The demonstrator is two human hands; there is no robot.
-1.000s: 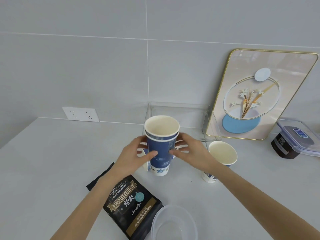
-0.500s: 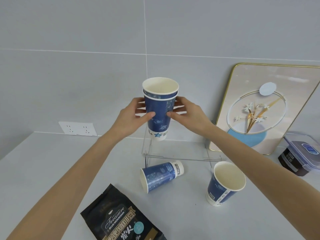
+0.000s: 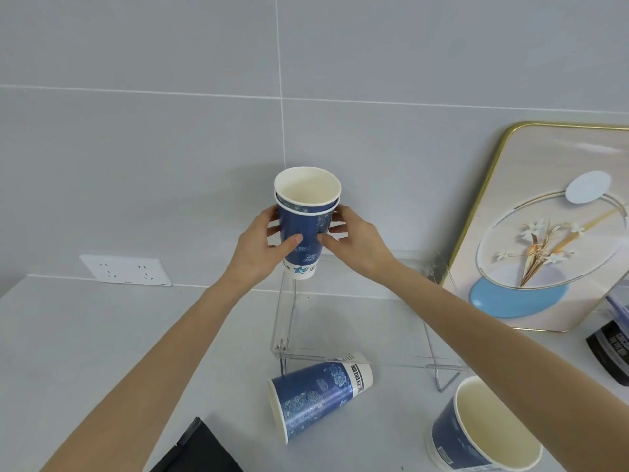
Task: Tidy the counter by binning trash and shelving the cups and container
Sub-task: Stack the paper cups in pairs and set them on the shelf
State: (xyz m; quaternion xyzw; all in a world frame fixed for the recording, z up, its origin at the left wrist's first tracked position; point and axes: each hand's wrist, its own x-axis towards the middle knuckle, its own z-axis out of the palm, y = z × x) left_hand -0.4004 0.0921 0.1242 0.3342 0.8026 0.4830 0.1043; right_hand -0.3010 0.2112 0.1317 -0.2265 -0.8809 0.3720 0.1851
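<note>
Two blue paper cups nested as one stack are upright at the back left of a clear acrylic shelf; whether their base touches it I cannot tell. My left hand grips the stack from the left, my right hand from the right. A third blue cup lies on its side on the counter in front of the shelf. A fourth cup stands upright at the lower right. A dark lidded container shows at the right edge.
A black snack bag lies at the bottom edge. A gold-framed flower picture leans on the tiled wall right of the shelf. A white wall socket sits at the left, above the grey counter.
Both hands lifted the cup stack off the counter and carried it up and back to the shelf's level. The view tilted up, so the clear tub left the frame.
</note>
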